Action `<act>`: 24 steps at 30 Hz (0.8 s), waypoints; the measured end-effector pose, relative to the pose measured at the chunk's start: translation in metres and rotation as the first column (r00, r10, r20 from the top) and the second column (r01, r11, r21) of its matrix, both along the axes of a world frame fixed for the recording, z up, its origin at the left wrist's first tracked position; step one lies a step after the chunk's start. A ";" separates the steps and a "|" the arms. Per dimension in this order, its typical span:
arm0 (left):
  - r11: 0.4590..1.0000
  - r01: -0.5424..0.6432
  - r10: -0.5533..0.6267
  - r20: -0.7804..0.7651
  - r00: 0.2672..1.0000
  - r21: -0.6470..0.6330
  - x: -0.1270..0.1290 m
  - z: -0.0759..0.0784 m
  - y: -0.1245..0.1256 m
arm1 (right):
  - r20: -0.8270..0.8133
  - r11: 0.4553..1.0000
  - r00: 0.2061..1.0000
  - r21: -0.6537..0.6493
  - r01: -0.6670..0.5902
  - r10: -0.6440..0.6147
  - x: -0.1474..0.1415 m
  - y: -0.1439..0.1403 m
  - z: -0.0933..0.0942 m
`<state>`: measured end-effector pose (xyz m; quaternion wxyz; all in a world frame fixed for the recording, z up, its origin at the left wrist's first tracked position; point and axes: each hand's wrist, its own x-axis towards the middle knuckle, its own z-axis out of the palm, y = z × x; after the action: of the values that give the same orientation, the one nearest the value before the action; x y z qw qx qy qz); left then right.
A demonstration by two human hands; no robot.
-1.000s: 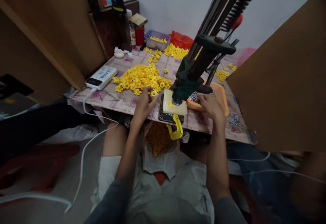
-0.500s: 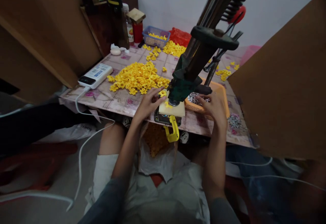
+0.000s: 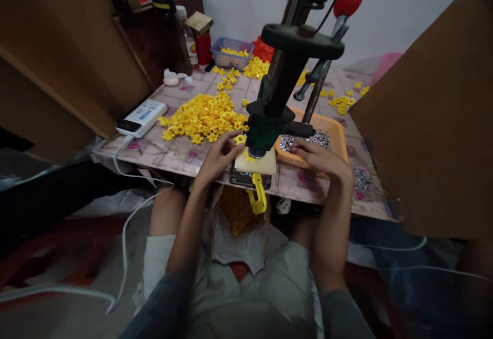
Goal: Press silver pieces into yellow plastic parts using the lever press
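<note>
The left hand [image 3: 219,156] pinches a yellow plastic flower [image 3: 240,139]; the right hand [image 3: 325,159], grip unclear, overhangs an orange plastic basket's rim [image 3: 339,134].

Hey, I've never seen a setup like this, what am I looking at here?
All pictures come from one camera on a person's head, looking down. In the middle stands a dark green metal press with a red ball-shaped knob, above a cream square pad. On the pinkish patterned tabletop lies a pile of small yellow flower-shaped pieces; an orange plastic basket holds small silvery bits. The bare left hand pinches one yellow piece beside the press; the bare right hand is at the silvery bits; whether it holds any is unclear.
</note>
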<state>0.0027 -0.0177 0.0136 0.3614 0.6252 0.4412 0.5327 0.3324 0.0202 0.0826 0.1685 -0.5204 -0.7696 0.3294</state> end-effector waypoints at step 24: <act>1.000 0.009 -0.008 -0.034 0.999 0.027 -0.001 -0.005 0.003 | -0.263 0.809 0.925 0.456 0.371 -0.275 -0.043 -0.076 0.005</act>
<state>0.0015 -0.0151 0.0083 0.3479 0.6408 0.4372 0.5265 0.2895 -0.0559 0.0880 0.4210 -0.5500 -0.7090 0.1327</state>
